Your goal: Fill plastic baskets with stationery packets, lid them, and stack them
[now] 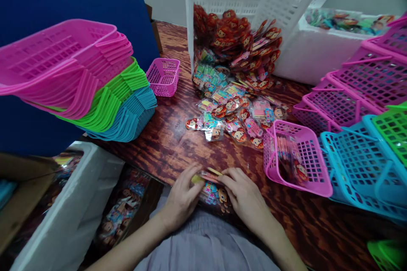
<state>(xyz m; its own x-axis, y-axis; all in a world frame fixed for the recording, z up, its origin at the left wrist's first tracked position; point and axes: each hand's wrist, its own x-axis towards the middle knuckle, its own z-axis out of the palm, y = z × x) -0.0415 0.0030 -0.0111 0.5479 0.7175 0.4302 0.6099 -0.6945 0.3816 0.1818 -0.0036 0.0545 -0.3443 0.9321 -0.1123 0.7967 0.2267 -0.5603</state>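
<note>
Table (168,135), wood-grained, mid-frame. Basket stack (89,80), upper left. Packet heap (229,93), upper centre. Pink basket (313,161), right of centre, packets (282,152) inside. Your right hand (243,190), lower centre, fingers narrowed on the held packets (210,192) from the right; your left hand (185,190) pinching their left end. Held packets: between your hands, by the table's near edge. Risk: a slack pinch could spill them into your lap (203,245).

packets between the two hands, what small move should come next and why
Probably moving the packets toward the pink basket nearest the right hand: that basket already holds similar-looking packets with space beside them, and both the left hand and right hand have fingers on the packets.
</note>
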